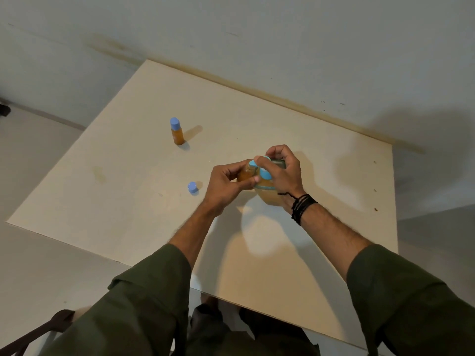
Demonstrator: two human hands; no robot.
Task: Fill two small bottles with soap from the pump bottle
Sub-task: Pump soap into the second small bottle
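Note:
My left hand (227,183) grips a small uncapped bottle (245,173) of orange soap and holds its mouth under the blue spout of the pump bottle (267,195). My right hand (281,173) curls over the blue pump head (262,167), fingers wrapped on top. The pump bottle's orange body shows below my right palm, standing on the table (144,206). A second small bottle (177,131), filled orange and closed with a blue cap, stands upright at the far left. A loose blue cap (192,187) lies on the table left of my left hand.
The pale wooden table abuts a grey wall (257,34) along its far edge. A faint stain (100,173) marks the left side. A dark chair part (51,327) shows at bottom left, beside my knees.

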